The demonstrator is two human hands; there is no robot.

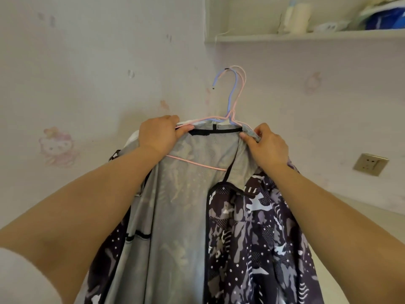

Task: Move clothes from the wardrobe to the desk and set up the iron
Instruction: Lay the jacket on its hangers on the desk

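Observation:
A camouflage jacket (258,233) with a grey mesh lining hangs open in front of me on a pink wire hanger (237,93); a blue hanger (232,88) is bunched with it. My left hand (160,133) grips the collar and the hangers' left shoulder. At the collar's right end, my right hand (266,144) pinches the fabric. A white garment (133,138) peeks out behind the left shoulder. No iron is in view.
A pale wall with cartoon stickers (58,145) lies straight ahead. A shelf (306,37) at upper right holds bottles and packets. A wall socket (370,164) sits to the right, above a light desk surface (359,207).

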